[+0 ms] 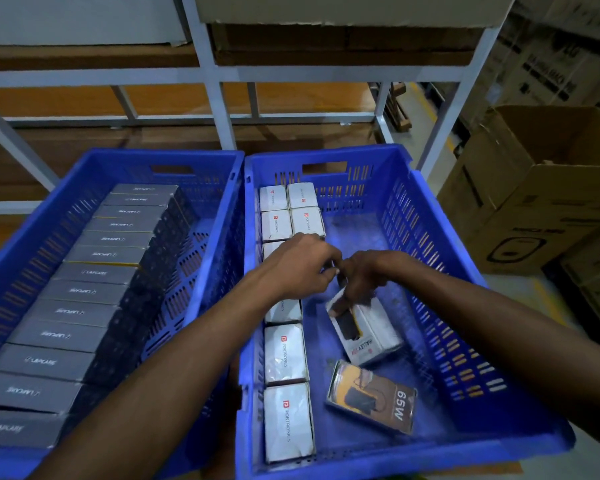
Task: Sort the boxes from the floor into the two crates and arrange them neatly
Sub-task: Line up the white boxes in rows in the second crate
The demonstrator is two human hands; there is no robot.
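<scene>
Two blue crates stand side by side. The left crate (84,174) holds a long row of several grey boxes (84,292). In the right crate (430,209), several white boxes (286,355) stand in a column along its left wall. My left hand (298,268) and my right hand (364,275) meet over the middle of the right crate, fingers curled on a small box that is mostly hidden between them. Just below my right hand a white box (368,327) lies tilted. A yellow and black box marked 65W (374,396) lies loose near the front.
A white metal rack (219,109) with brown shelves stands right behind the crates. Large cardboard cartons (541,188) are stacked on the right. A strip of pale floor (520,289) shows between the right crate and the cartons.
</scene>
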